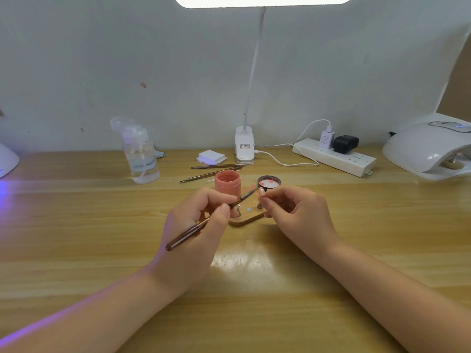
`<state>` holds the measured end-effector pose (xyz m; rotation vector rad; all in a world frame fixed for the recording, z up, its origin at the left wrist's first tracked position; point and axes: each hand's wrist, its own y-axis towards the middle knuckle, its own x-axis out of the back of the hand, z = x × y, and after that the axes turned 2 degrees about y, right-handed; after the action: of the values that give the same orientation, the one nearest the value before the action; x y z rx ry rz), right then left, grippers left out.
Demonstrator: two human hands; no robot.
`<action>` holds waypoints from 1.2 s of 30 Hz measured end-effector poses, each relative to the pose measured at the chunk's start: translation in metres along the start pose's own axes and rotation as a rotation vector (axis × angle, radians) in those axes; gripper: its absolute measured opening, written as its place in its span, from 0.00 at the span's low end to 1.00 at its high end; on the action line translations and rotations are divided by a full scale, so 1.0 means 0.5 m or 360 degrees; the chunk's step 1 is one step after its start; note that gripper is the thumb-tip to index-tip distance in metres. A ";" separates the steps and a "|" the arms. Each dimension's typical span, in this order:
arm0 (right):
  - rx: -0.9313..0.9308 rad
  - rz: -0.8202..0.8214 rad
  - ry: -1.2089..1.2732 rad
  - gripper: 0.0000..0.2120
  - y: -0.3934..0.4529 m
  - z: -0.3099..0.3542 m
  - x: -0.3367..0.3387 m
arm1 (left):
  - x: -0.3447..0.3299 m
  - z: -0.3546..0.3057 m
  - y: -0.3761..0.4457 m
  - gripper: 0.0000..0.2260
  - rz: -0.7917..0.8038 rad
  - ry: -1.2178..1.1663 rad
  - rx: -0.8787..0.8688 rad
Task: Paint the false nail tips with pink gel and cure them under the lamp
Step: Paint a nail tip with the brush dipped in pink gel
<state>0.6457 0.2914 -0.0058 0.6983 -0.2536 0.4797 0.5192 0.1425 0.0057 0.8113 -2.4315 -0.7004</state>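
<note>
Both forearms reach over the pale wooden worktop (pixel 76 225). Left hand (pixel 196 225) fingers pinch a slim brown-handled brush (pixel 193 230), bristles meeting a small pink false nail tip (pixel 261 191) pinched by right hand (pixel 298 212) fingers, above a rounded wooden holder board (pixel 248 220), before the open pink gel jar (pixel 227 184).

"Could you read any words?"

"No. The white lamp clip (pixel 244 146) had a sticker with an orange stripe, but its print was too small. The white plug (pixel 326 139) in the power strip (pixel 334 157) had tiny grey print too, all blurry."

"Any numbers?"

"None I could read."
</note>
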 end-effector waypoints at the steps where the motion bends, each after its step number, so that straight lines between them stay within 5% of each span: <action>1: -0.0002 0.0004 -0.0002 0.03 0.000 0.001 0.000 | -0.002 0.002 0.002 0.07 -0.0027 -0.0039 0.0057; 13: 0.0010 0.0018 -0.0042 0.04 -0.001 0.004 0.002 | -0.004 -0.006 0.001 0.07 0.0023 -0.0083 0.0122; 20: 0.0040 -0.0027 -0.0065 0.02 0.000 0.003 0.000 | 0.002 -0.014 -0.001 0.09 0.0033 0.0194 -0.0102; 30: -0.0060 -0.0017 -0.0013 0.01 0.002 0.000 0.000 | 0.017 -0.036 0.033 0.06 -0.0002 0.0075 0.0201; 36: -0.0003 0.0002 -0.0076 0.01 0.002 -0.001 -0.002 | 0.060 -0.038 0.188 0.08 -0.0146 0.0511 0.0548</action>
<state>0.6445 0.2921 -0.0060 0.7082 -0.2997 0.4644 0.4710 0.1823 0.0843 1.0817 -2.2559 -0.1605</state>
